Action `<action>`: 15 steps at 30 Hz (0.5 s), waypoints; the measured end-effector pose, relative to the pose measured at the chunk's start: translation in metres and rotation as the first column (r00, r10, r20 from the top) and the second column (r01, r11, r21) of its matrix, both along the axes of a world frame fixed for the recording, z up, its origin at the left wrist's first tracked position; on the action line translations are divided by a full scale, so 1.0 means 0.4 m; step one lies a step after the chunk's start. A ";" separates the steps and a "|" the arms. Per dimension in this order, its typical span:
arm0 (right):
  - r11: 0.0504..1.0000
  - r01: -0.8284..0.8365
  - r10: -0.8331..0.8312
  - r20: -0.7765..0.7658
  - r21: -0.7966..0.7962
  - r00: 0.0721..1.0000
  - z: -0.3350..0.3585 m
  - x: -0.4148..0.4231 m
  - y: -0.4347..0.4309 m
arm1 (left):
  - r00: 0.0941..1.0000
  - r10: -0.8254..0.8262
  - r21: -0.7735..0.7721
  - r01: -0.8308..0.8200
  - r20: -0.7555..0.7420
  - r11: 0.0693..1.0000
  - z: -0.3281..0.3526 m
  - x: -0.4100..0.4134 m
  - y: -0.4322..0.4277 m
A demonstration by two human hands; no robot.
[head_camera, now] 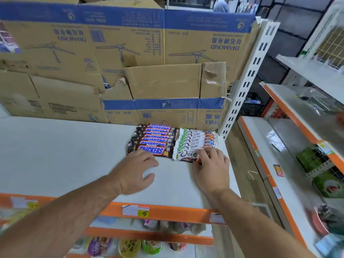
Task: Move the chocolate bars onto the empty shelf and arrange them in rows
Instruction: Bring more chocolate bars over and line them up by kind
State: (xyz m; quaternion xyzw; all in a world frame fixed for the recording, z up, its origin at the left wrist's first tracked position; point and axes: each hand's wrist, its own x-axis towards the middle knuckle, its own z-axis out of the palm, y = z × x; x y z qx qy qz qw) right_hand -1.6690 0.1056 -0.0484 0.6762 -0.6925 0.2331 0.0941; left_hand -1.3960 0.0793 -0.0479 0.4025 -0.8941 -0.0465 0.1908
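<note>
the left hand (pixel 137 170) lies loose on the white metal shelf with the orange front lip (pixel 55 149). its fingers are straight and hold nothing, and their tips are at the near edge of the front bar in the row of brown snickers bars (pixel 154 139). a push from there could ride that bar up over those behind, which overlap like shingles, and skew the row. just to its right sits the row of white dove chocolate bars (pixel 197 141), near the shelf's right end by the white slotted upright (pixel 247 77). the right hand (pixel 212 164) pinches the right end of the front dove bar (pixel 186 155) with curled fingers. a tug on one end alone could swing it crooked, or carry it toward the open right edge, where it might slip off.

containers: the brown and blue cardboard boxes (pixel 158 53) stand close behind both rows. their contents are hidden, though a torn flap shows something blue — i cannot tell what. the lower shelf (pixel 149 237) holds wrapped snacks (pixel 128 246), too blurred to name.
</note>
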 end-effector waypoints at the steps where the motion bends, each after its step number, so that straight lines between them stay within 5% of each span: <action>1: 1.000 0.000 0.000 0.003 0.000 1.000 0.000 0.000 0.000 | 1.000 0.004 0.003 -0.004 0.003 1.000 0.001 -0.001 0.001; 15: 0.999 -0.052 0.052 -0.002 0.008 0.999 0.014 0.003 0.016 | 0.989 0.089 0.081 -0.099 0.122 0.992 0.025 -0.016 0.031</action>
